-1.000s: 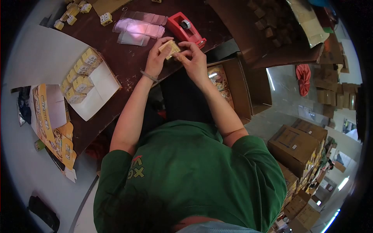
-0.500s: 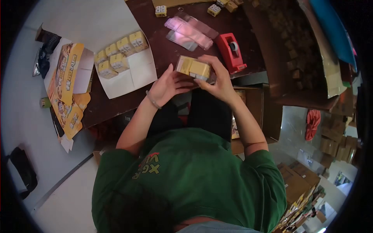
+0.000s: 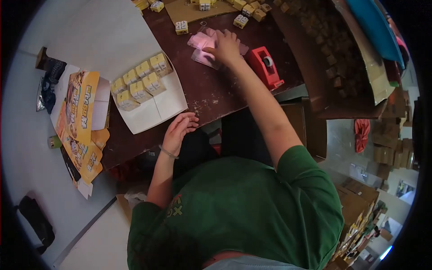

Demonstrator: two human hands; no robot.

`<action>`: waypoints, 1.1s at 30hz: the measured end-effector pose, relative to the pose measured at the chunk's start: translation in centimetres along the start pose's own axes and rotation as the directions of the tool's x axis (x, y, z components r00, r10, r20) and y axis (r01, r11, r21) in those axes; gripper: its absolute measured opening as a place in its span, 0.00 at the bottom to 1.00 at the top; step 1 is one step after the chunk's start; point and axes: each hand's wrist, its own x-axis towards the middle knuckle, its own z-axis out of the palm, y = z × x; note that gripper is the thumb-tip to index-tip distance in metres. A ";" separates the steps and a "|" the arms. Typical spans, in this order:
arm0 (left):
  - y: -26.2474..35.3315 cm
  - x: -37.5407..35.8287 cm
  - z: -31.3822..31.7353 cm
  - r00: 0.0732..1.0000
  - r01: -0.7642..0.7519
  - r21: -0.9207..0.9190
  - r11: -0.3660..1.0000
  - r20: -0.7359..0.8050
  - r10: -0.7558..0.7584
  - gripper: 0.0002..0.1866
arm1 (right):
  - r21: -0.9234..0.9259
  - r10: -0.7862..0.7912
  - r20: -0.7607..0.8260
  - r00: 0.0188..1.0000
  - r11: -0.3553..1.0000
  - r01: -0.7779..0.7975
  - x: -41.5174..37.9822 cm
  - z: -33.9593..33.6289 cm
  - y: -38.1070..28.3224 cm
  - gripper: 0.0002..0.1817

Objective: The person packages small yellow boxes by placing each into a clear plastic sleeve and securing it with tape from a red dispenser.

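The right hand [image 3: 226, 45] stretches far across the dark counter [image 3: 211, 90] and lies flat on a stack of clear pinkish plastic sleeves [image 3: 202, 42], fingers spread over the top sheets; whether it has pinched 1 free or only presses on the pile, I cannot tell. The left hand [image 3: 180, 128] rests empty at the near counter edge, fingers loosely open, touching nothing but the wood.

Just right of the sleeves stands the red tape dispenser [image 3: 266, 67], near the forearm. To the left, on a flattened white carton sheet [image 3: 157, 105], sit 6 or so small yellow boxes [image 3: 139, 83] in 2 rows, close-packed. More small boxes [image 3: 182, 27] lie scattered beyond the sleeves near the far edge. A yellow printed carton [image 3: 81, 112] lies unfolded off the counter's left side.

What could go wrong, as I judge it: the sleeves are thin and slick, so a flat palm may drag 2 or 3 together or fan the pile toward the loose boxes behind it. The reach is long and the forearm passes just beside the dispenser; pulling the arm back carelessly could knock it toward the counter edge. With the left hand idle, nothing steadies the pile, which makes a clean single pick harder.
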 end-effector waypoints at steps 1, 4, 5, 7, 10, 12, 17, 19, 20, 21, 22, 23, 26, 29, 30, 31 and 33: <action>0.0 0.6 0.6 0.999 0.006 0.016 1.000 0.037 -0.006 0.17 | -0.176 0.123 0.131 0.984 0.980 -0.099 0.5 -0.1 1.0 0.28; 0.3 2.5 2.7 0.992 -0.001 0.106 0.994 0.122 -0.013 0.17 | -0.112 0.170 0.490 0.855 0.985 -0.131 2.7 -0.8 1.7 0.36; 0.5 3.0 3.3 0.989 -0.011 0.141 0.990 0.146 -0.010 0.17 | -0.080 0.196 0.562 0.803 0.980 -0.183 3.1 -0.5 2.0 0.37; 0.8 3.7 4.5 0.984 -0.024 0.184 0.983 0.177 -0.009 0.17 | -0.025 0.221 0.695 0.685 0.958 -0.284 4.2 -0.1 2.4 0.39; 0.4 4.5 5.4 0.984 -0.040 0.188 0.981 0.176 0.006 0.17 | -0.050 0.177 0.308 0.935 0.984 -0.170 1.7 0.5 2.0 0.37; 0.1 4.9 5.7 0.984 -0.037 0.193 0.981 0.179 0.002 0.16 | -0.084 0.194 0.295 0.936 0.981 -0.177 1.1 0.5 1.7 0.34; -0.4 5.1 6.3 0.981 -0.027 0.241 0.970 0.195 -0.021 0.18 | 0.099 0.235 0.346 0.908 0.953 -0.285 0.5 -1.5 2.6 0.22; -0.4 5.4 6.0 0.990 -0.053 0.194 0.980 0.142 0.026 0.20 | 0.364 0.266 0.218 0.939 0.871 -0.331 -0.3 -3.8 2.0 0.16; -0.2 5.9 5.5 0.990 -0.093 0.180 0.979 0.119 0.073 0.25 | 0.487 0.292 0.164 0.942 0.807 -0.335 -1.3 -5.1 1.4 0.14; 0.0 6.3 5.2 0.976 -0.193 0.086 0.977 0.114 0.183 0.28 | 0.696 0.290 0.248 0.924 0.610 -0.378 -2.8 -6.6 0.1 0.14; 0.4 6.5 5.1 0.954 -0.284 -0.005 0.959 0.101 0.283 0.31 | 0.759 0.192 0.377 0.906 0.496 -0.421 -5.2 -7.6 -1.0 0.15; 1.3 6.5 5.7 0.932 -0.328 -0.069 0.942 0.137 0.335 0.37 | 0.798 0.081 0.482 0.872 0.370 -0.476 -7.7 -8.3 -2.2 0.15; 2.7 6.5 6.7 0.961 -0.088 -0.273 0.958 0.228 0.153 0.42 | 0.677 0.019 0.335 0.942 0.691 -0.255 -14.0 -9.9 -4.8 0.14; 1.6 5.4 6.5 0.886 0.080 -0.307 0.948 0.458 0.074 0.43 | 0.277 -0.189 -0.130 0.973 0.936 0.219 -14.0 -13.2 -4.0 0.28; 1.6 4.9 6.6 0.860 0.123 -0.250 0.960 0.511 0.023 0.43 | 0.308 -0.283 -0.043 0.958 0.909 0.282 -14.4 -13.4 -3.5 0.26; 1.9 4.1 6.6 0.825 0.174 -0.188 0.967 0.564 -0.038 0.43 | 0.344 -0.365 0.043 0.930 0.879 0.330 -15.0 -13.6 -3.0 0.24; 1.2 3.0 7.3 0.787 0.310 -0.231 0.922 0.606 -0.113 0.39 | 0.641 -0.329 0.260 0.908 0.762 0.093 -15.4 -14.1 -1.6 0.13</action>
